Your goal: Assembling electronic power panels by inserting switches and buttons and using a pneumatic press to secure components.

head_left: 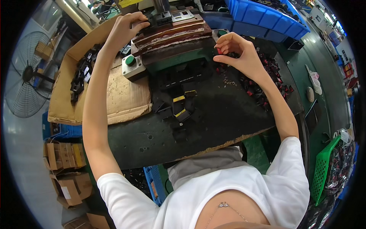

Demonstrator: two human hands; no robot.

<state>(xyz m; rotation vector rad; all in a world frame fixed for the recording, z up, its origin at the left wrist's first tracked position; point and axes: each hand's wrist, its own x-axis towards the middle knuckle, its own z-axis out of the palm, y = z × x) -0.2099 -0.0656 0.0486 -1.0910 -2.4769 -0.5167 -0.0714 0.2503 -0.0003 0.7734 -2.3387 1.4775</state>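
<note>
My left hand (129, 26) reaches to the left end of a metal fixture (182, 15) on a stack of brown boards (171, 36). Its thumb and forefinger are closed on a small black part (151, 22), whose exact kind I cannot make out. To the right of the boards, my right hand (242, 55) is raised with a small red part (219, 51) at its curled fingertips. Below that hand, red and black pieces (272, 74) lie heaped on the dark table (228, 114). Several black parts, some with yellow strips (179, 99), lie mid-table.
A green push button (130, 60) on a grey box stands left of the boards, another green button (222, 33) right. A cardboard tray (129, 97) with black parts lies at left. A blue bin (263, 17) stands at the back right, and a fan (28, 74) far left.
</note>
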